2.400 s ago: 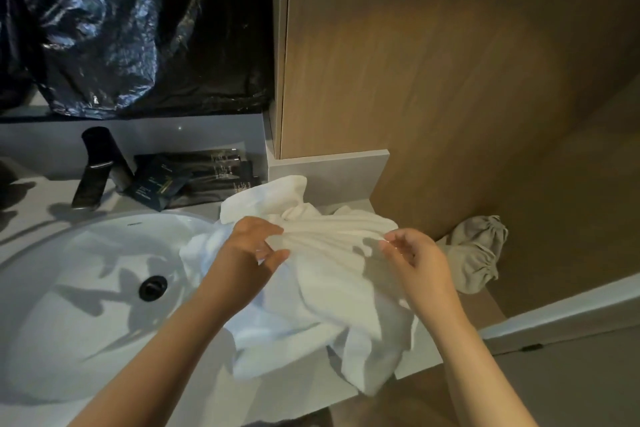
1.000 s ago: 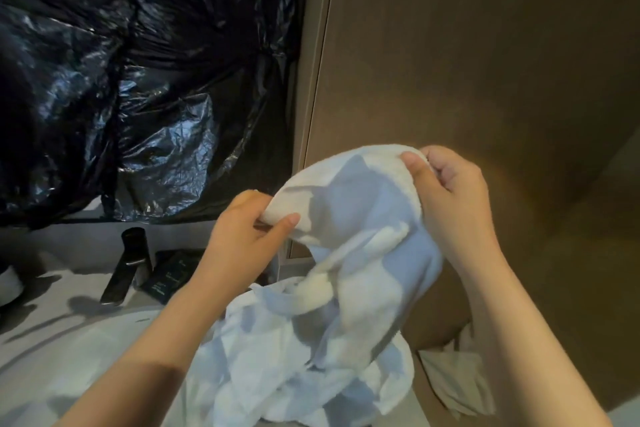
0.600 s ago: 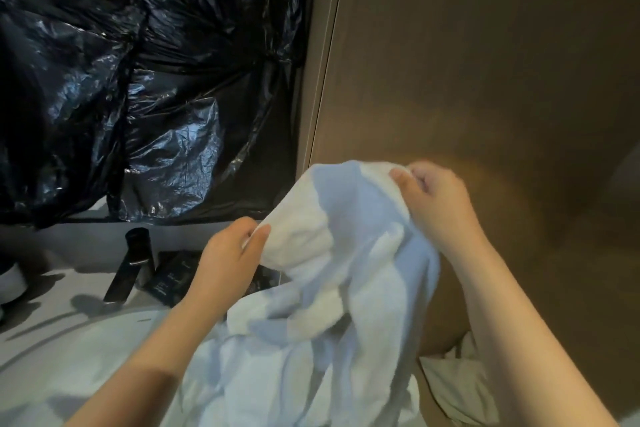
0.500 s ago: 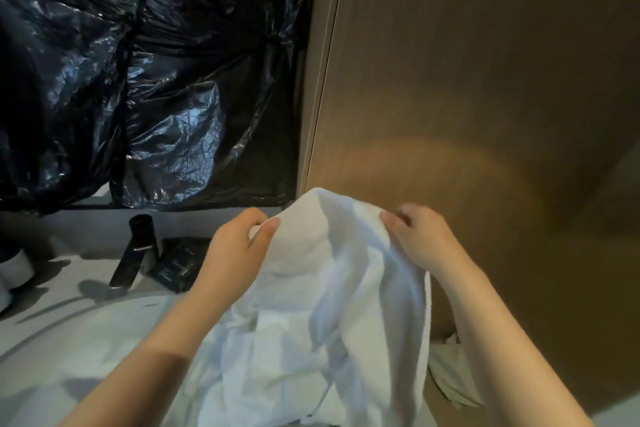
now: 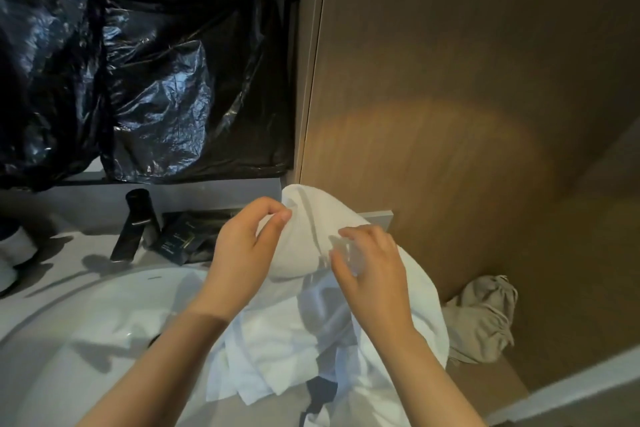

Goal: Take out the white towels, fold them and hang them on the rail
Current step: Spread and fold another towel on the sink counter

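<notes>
Fingers [image 5: 268,205] and thumb of the left hand [image 5: 246,250] pinch a raised fold of the white towel [image 5: 346,329]. The right hand [image 5: 372,270] lies on the same towel just beside it, its bent fingers [image 5: 346,236] blurred, so I cannot tell whether they grip. A wooden panel [image 5: 450,114] rises at the counter's [image 5: 79,246] right end, and black plastic sheeting [image 5: 156,80] hangs over its back edge. The basin [image 5: 86,340] fills the counter's front left. The towel is heaped over the basin's right rim, spilling over the counter's front edge. A beige cloth [image 5: 485,319] sits past the right edge. By the back edge a black tap [image 5: 135,229] stands beside dark packets [image 5: 183,239].
</notes>
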Motion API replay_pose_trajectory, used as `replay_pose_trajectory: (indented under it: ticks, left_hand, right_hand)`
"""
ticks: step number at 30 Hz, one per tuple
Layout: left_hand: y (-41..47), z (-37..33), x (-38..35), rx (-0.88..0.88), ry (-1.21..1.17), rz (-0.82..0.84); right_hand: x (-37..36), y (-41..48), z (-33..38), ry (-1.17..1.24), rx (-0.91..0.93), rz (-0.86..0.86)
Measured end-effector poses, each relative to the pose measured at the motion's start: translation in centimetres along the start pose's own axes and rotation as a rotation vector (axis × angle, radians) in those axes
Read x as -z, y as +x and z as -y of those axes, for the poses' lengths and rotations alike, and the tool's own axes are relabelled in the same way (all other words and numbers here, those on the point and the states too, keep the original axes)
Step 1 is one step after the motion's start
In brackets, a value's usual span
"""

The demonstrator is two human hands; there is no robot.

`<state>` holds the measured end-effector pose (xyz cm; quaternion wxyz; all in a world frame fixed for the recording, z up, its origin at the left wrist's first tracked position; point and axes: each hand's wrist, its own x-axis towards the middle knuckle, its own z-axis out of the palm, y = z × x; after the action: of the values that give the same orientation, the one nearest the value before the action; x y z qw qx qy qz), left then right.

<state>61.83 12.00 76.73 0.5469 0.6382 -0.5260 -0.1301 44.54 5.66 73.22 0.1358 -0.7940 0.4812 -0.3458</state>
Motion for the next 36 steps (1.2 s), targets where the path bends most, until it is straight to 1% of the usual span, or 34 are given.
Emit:
replay_pose_trajectory:
  ticks: [2,4,7,12,15,18,20,22,24,26,29,31,33,36]
  left_hand:
    - [-0.1,-0.5,0.3,-0.037,-0.004,0.002]
    - [-0.1,-0.8,0.6,-0.053,-0.014,0.01]
    - [0.0,-1.2,1.3,-0.06,-0.006,0.026]
    - [0.2,-1.5,2.1,-0.063,0.029,0.028]
    - [0.1,-1.8,2.3,-0.075,0.014,0.034]
    - [0.5,-1.6,2.5,-0.056,0.028,0.047]
    - [0.9,-1.2,2.4,-0.004,0.053,0.094]
    - [1.2,-0.6,1.9,0.035,0.111,0.132]
    - [1.6,0.1,1.3,0.038,0.205,0.12]
    - [1.9,0.6,0.8,0.024,0.259,0.082]
    - [1.9,0.5,0.4,-0.007,0.271,0.058]
    - [1.8,-0.1,0.2,-0.048,0.257,0.108]
    - [1.7,-1.0,-0.3,-0.095,0.185,0.181]
    - [1.6,-1.9,-1.3,-0.124,0.101,0.279]
  right_hand:
    - [-0.5,0.2,0.2,0.015,-0.025,0.032]
    - [-0.7,0.7,0.4,0.014,-0.037,-0.016]
    - [-0.7,2.1,0.9,-0.096,-0.067,-0.061]
    - [-1.5,3.0,1.8,-0.141,-0.068,0.094]
    - [-1.8,3.0,1.7,-0.168,-0.061,0.148]
    - [-1.2,3.0,0.6,-0.066,-0.087,0.125]
    - [-0.4,2.8,-0.5,0.074,-0.121,0.092]
    - [0.6,2.5,-1.0,0.213,-0.143,0.095]
    - [1.5,2.5,-0.6,0.322,-0.144,0.107]
    - [2.4,2.7,0.2,0.402,-0.134,0.081]
    - [3.9,3.0,1.3,0.446,-0.088,0.059]
    - [4.7,2.9,1.6,0.462,-0.066,0.094]
    - [5.4,2.9,1.7,0.48,-0.053,0.138]
    - [6.3,3.0,1.9,0.52,0.013,0.18]
